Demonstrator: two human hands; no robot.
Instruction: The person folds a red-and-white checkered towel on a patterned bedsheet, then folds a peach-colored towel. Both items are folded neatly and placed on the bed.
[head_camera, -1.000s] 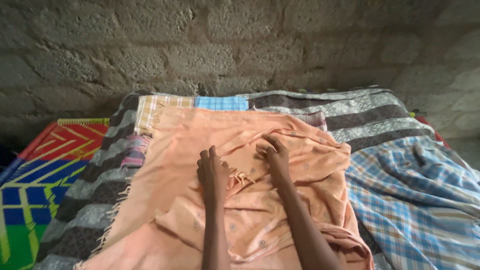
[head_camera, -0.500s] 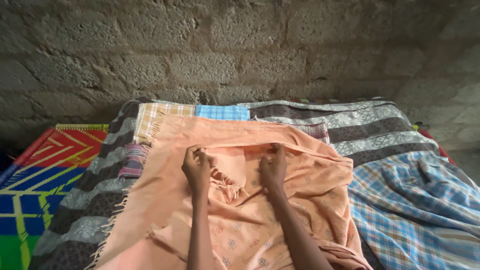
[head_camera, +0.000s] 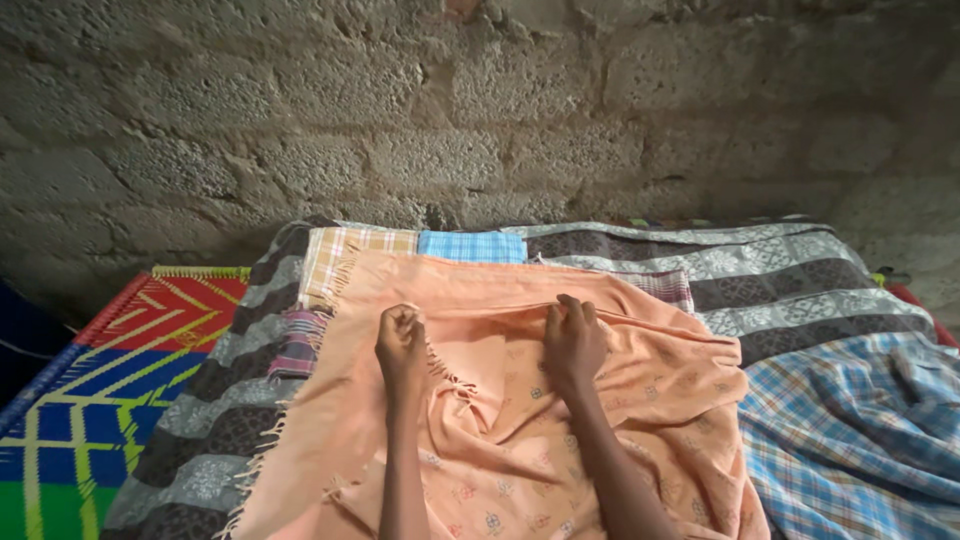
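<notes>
The left hand (head_camera: 402, 342) was clenched on the fringed edge of the orange cloth (head_camera: 520, 420), which lay over the striped blanket (head_camera: 215, 400), the right hand (head_camera: 572, 340) gripped a fold beside it, and I think an even pull suited best.

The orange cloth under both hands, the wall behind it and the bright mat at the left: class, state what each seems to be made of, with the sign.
Orange cloth: thin woven fabric, probably cotton; matte, creased, with a fringed edge.
Wall: rough grey blocks, likely concrete, bare, with coarse mortar joints.
Mat: interlaced red, blue, yellow and green strips, perhaps plastic; slightly glossy.
</notes>
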